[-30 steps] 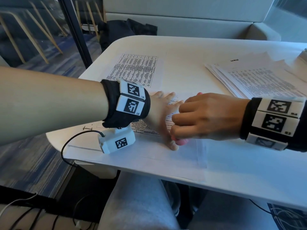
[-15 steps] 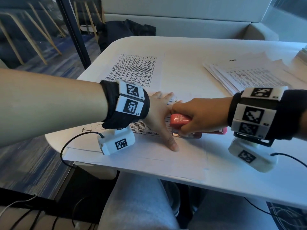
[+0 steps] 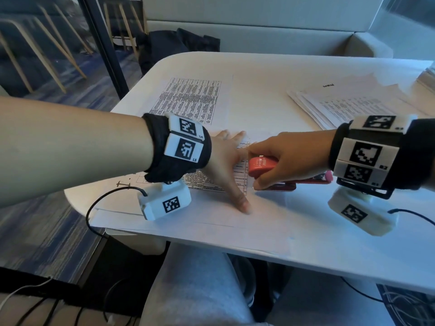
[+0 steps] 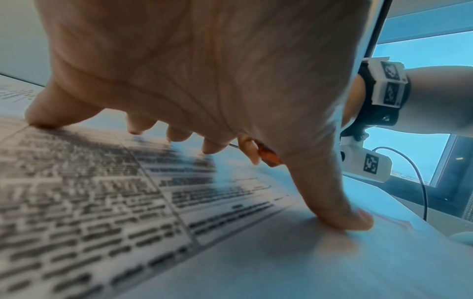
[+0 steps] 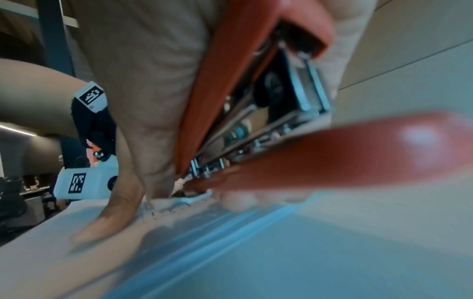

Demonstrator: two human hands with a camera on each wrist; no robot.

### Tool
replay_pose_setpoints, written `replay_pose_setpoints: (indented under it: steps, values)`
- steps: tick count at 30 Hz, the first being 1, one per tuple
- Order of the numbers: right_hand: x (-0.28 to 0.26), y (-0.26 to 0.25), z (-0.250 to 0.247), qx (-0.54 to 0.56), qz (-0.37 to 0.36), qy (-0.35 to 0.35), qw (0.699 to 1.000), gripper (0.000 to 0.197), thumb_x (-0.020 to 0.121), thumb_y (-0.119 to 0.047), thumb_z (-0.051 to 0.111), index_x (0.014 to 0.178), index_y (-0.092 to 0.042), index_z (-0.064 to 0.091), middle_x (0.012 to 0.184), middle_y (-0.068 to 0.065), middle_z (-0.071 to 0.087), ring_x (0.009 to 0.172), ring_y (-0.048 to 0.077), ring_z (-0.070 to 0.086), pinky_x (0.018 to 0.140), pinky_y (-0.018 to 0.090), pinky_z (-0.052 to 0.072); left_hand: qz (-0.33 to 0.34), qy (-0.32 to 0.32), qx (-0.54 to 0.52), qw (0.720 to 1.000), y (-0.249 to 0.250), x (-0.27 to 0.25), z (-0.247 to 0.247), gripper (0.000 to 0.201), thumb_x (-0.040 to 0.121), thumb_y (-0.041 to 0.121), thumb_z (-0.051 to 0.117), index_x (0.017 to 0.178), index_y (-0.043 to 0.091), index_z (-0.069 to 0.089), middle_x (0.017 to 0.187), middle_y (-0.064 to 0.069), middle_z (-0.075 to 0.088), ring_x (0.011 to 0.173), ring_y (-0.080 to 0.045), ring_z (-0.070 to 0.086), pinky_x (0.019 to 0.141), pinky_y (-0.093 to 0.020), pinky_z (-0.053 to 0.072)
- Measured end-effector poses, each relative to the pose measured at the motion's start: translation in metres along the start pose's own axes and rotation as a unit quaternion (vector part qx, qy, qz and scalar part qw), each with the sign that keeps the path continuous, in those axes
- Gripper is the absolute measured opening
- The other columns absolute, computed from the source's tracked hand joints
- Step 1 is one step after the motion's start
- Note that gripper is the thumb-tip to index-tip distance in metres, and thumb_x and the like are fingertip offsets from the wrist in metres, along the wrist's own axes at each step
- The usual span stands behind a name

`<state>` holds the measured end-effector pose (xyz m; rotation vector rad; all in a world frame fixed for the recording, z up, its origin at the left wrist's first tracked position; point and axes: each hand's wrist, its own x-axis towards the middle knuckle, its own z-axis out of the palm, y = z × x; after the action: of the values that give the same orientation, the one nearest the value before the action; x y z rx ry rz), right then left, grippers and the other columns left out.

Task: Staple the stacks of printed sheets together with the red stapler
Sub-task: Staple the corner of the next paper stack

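Observation:
My left hand point(image 3: 229, 165) lies flat with spread fingers on a stack of printed sheets point(image 3: 211, 184) near the table's front edge; the left wrist view shows its fingertips point(image 4: 345, 220) pressing the paper point(image 4: 102, 202). My right hand point(image 3: 280, 158) grips the red stapler point(image 3: 261, 164), thumb under it and fingers over its top. The stapler's nose sits at the sheet's right edge, close to my left thumb. In the right wrist view the stapler point(image 5: 230, 81) stands partly agape, metal magazine showing.
Another printed sheet point(image 3: 190, 100) lies further back on the white table point(image 3: 329, 231). A fanned pile of sheets point(image 3: 348, 107) sits at the back right. A dark bag point(image 3: 174, 48) rests behind the table, and my knee point(image 3: 195, 290) is below its front edge.
My right hand pulled back to the right from over my left fingers, so the red stapler now shows in its grip. The left hand stayed pressed on the sheets.

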<state>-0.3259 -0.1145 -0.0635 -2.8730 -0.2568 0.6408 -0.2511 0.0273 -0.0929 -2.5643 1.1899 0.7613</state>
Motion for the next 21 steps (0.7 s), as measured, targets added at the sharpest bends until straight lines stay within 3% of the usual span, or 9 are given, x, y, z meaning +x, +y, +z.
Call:
replay_pose_setpoints:
  steps: [3, 7, 9, 10, 12, 14, 17, 21]
  values:
    - [-0.005, 0.003, -0.002, -0.032, 0.014, 0.025, 0.999, 0.032, 0.078, -0.059, 0.066, 0.098, -0.038, 0.053, 0.080, -0.013, 0.058, 0.067, -0.001, 0.053, 0.058, 0.020, 0.039, -0.007, -0.002, 0.000, 1.000, 0.002, -0.002, -0.003, 0.136, 0.043, 0.084, 0.065, 0.149, 0.038, -0.009, 0.155, -0.004, -0.028, 0.143, -0.031, -0.023, 0.118, -0.052, -0.003]
    - [-0.011, 0.010, -0.004, -0.064, 0.025, 0.050, 0.996, 0.032, 0.080, -0.053, 0.066, 0.096, -0.033, 0.048, 0.083, -0.013, 0.055, 0.071, 0.000, 0.051, 0.059, 0.023, 0.039, -0.007, 0.014, 0.016, 1.000, 0.004, -0.008, -0.007, 0.136, 0.047, 0.078, 0.069, 0.150, 0.035, -0.008, 0.158, -0.001, -0.019, 0.144, -0.028, -0.021, 0.116, -0.053, -0.002]
    - [-0.012, 0.013, -0.004, -0.074, 0.029, 0.057, 0.995, 0.032, 0.082, -0.048, 0.065, 0.101, -0.031, 0.047, 0.082, -0.014, 0.052, 0.071, 0.000, 0.050, 0.060, 0.023, 0.041, 0.007, 0.038, 0.017, 0.999, 0.003, -0.011, -0.010, 0.126, 0.052, 0.076, 0.070, 0.151, 0.031, 0.005, 0.160, 0.000, -0.003, 0.147, -0.025, -0.006, 0.118, -0.048, 0.008]
    - [-0.012, 0.014, -0.003, -0.080, 0.028, 0.063, 0.994, 0.031, 0.083, -0.047, 0.065, 0.103, -0.031, 0.048, 0.080, -0.015, 0.050, 0.070, 0.000, 0.049, 0.060, 0.022, 0.040, 0.025, 0.060, 0.009, 0.998, 0.002, -0.012, -0.012, 0.117, 0.055, 0.073, 0.071, 0.150, 0.029, 0.019, 0.158, -0.001, 0.015, 0.146, -0.022, 0.011, 0.117, -0.042, 0.019]
    - [-0.013, 0.015, -0.003, -0.091, 0.024, 0.078, 0.993, 0.030, 0.084, -0.046, 0.064, 0.105, -0.030, 0.051, 0.079, -0.015, 0.050, 0.070, 0.002, 0.048, 0.062, 0.023, 0.041, 0.064, 0.113, -0.014, 0.991, 0.001, -0.015, -0.015, 0.089, 0.061, 0.065, 0.074, 0.137, 0.028, 0.046, 0.140, 0.005, 0.046, 0.130, -0.014, 0.040, 0.106, -0.031, 0.035]
    - [-0.012, 0.016, -0.002, -0.090, 0.020, 0.094, 0.991, 0.029, 0.084, -0.045, 0.064, 0.105, -0.027, 0.057, 0.081, -0.012, 0.055, 0.070, 0.003, 0.050, 0.067, 0.025, 0.045, 0.093, 0.147, -0.029, 0.984, 0.000, -0.018, -0.016, 0.061, 0.069, 0.052, 0.076, 0.124, 0.030, 0.060, 0.124, 0.010, 0.059, 0.117, -0.009, 0.051, 0.095, -0.025, 0.039]
    - [-0.011, 0.017, 0.002, -0.092, 0.017, 0.113, 0.989, 0.025, 0.083, -0.042, 0.065, 0.100, -0.024, 0.062, 0.077, -0.010, 0.058, 0.069, 0.005, 0.050, 0.070, 0.031, 0.048, 0.120, 0.168, -0.036, 0.978, 0.001, -0.019, -0.012, 0.037, 0.075, 0.039, 0.075, 0.111, 0.033, 0.069, 0.106, 0.013, 0.067, 0.103, -0.007, 0.057, 0.088, -0.027, 0.045]
    - [-0.010, 0.018, 0.007, -0.104, 0.027, 0.114, 0.988, 0.018, 0.083, -0.041, 0.062, 0.092, -0.026, 0.060, 0.078, -0.007, 0.060, 0.076, 0.015, 0.055, 0.069, 0.034, 0.049, 0.135, 0.159, -0.046, 0.977, 0.006, -0.017, -0.006, 0.030, 0.077, 0.034, 0.074, 0.106, 0.033, 0.071, 0.085, 0.014, 0.066, 0.087, -0.008, 0.055, 0.076, -0.023, 0.043]
